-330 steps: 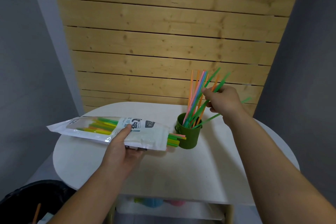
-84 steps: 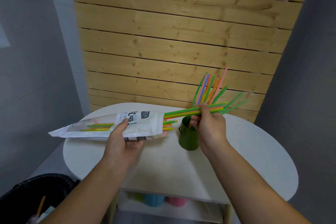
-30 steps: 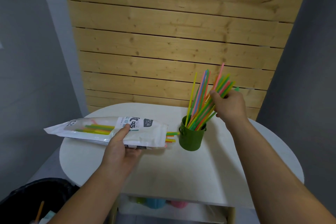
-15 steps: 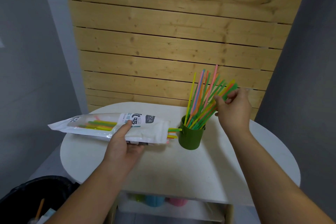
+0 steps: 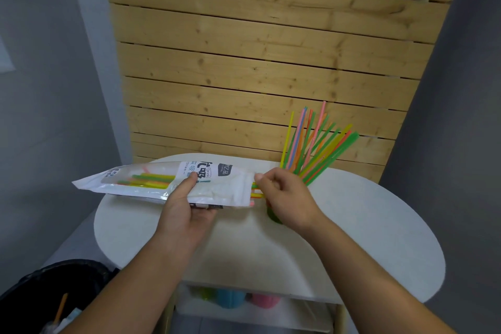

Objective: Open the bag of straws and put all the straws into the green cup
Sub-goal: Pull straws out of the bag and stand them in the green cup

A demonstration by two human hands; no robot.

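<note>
Most of the straws now stand fanned out in the green cup, of which only a sliver of rim and wall shows below the right hand. Half a second ago that hand was up at the fan of cupped straws, letting go of the last bundle; now it has come back down and across to the open mouth of the bag, in front of the cup. Its fingers are curled and pinched close together right at the few straw ends sticking out of the bag, though whether they have actually closed on any straw I cannot tell (the tips overlap the bag edge).

The left hand keeps the bag lifted just above the white bench, thumb pressed on the printed label, fingers wrapped underneath, mouth pointing toward the cup. Through the clear window a small remaining bundle of green, yellow and orange straws is visible, noticeably fewer than eleven seconds ago.

So one load has been delivered and the next pull is being set up. By my estimate one or two more pulls would empty the bag. The risk is a loose pinch dragging out only some, or the hand bumping the cup behind it.
</note>
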